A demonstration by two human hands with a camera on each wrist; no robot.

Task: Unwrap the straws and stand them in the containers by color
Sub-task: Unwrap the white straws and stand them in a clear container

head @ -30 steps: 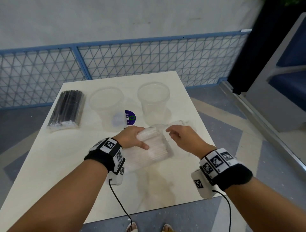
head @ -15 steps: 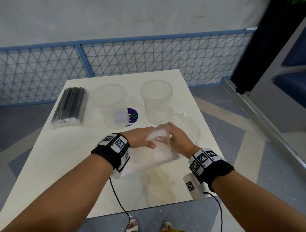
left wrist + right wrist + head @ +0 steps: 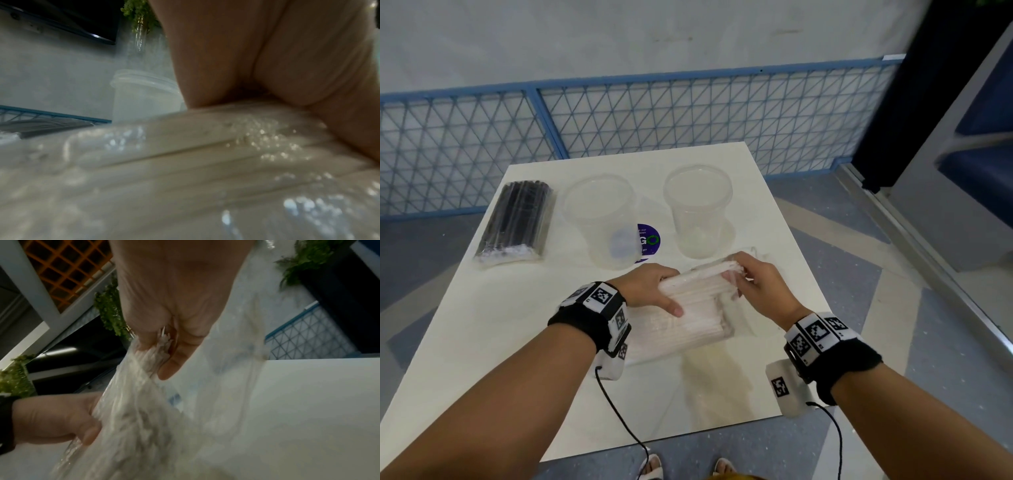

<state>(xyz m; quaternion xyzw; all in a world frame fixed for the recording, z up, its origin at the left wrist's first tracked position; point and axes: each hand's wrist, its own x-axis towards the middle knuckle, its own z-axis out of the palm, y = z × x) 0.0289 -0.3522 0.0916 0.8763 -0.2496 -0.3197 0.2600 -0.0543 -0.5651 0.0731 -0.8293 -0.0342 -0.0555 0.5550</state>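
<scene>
- One bundle of white plastic straws (image 3: 695, 308) in a clear film wrapper lies on the near middle of the pale surface (image 3: 482, 342).
- Left hand (image 3: 650, 287) grips the bundle's far-left side, thumb across its top.
- Right hand (image 3: 756, 287) pinches the straws' far ends, fingers curled round them.
- Two clear round plastic containers stand behind: left (image 3: 599, 219), right (image 3: 697, 209), well apart.
- Wrapped pack of black straws (image 3: 517, 219) lies far left.

I see the white straws (image 3: 698, 305) sheathed in glossy, crinkled clear plastic wrap (image 3: 224, 386). At my eleven o'clock the black straw pack (image 3: 517, 222) shines likewise, beside two smooth, translucent plastic containers (image 3: 697, 212) on a polished cream tabletop (image 3: 482, 325).
</scene>
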